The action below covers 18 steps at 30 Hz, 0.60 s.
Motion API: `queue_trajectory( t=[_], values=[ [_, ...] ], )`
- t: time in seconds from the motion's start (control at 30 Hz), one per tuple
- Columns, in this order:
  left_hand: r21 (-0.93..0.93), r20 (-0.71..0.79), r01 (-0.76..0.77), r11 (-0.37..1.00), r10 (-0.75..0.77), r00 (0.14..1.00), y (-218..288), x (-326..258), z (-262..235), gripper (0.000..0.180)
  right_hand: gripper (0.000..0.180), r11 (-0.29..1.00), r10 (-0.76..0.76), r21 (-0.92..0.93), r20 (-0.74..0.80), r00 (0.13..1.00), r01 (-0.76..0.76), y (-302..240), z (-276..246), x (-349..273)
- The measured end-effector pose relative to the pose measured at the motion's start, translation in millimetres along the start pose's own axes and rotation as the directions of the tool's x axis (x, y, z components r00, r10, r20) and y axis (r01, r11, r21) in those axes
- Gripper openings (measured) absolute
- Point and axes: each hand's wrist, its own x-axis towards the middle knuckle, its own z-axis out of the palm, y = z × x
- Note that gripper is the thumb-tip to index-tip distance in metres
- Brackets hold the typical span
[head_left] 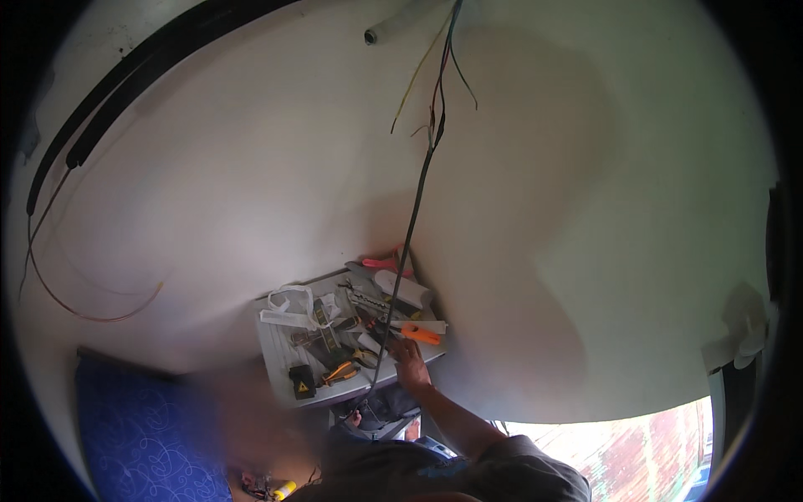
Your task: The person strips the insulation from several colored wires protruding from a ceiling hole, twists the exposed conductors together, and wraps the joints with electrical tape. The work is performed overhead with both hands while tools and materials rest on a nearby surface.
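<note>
My right hand [408,363] reaches to the front right of a small grey table [268,339], its fingers stretched among tools beside an orange-handled tool [420,334]. No held thing shows in it. A dark cable [415,209] hangs down the wall, its loose coloured wires splayed at the top. It passes in front of the table near this hand. Below the table edge, a few fingertips of my left hand [355,417] show at the cable's lower part, seemingly closed on it; the rest is hidden. Orange-and-black pliers [341,372] lie near the table's front.
Other table items include a black tape measure [302,381], a green level [325,326], a white roll [403,289] and pink-handled tool [386,264]. Black insulated pipes [125,92] with a bent copper end hang upper left. Blue patterned fabric [142,435] stands lower left, beside a brown blur.
</note>
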Motion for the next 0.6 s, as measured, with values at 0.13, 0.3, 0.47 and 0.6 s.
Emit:
queue_trajectory(
  t=[0.13,0.3,0.47,0.6],
  values=[
    [-0.046,0.008,0.01,0.999,-0.009,1.0,13.9,-14.5,3.4,0.036,0.062,0.999,-0.053,-0.004,-0.159,0.986,0.053,12.2,-5.8,-24.6],
    [-0.093,0.0,-0.036,0.995,0.036,0.999,33.9,-21.8,-2.4,0.036,0.039,0.895,0.203,-0.443,0.331,0.921,-0.038,75.4,-14.4,-141.9],
    [-0.097,0.005,-0.036,0.995,0.037,0.999,41.0,-28.3,-4.4,0.036,0.032,0.716,0.697,-0.256,0.324,0.64,-0.65,126.2,-29.5,-285.0],
    [-0.081,0.026,-0.029,0.996,0.031,0.999,43.4,-22.6,-6.9,0.035,0.032,0.67,0.735,-0.209,0.322,0.597,-0.712,132.3,-33.1,-257.4]
  ],
)
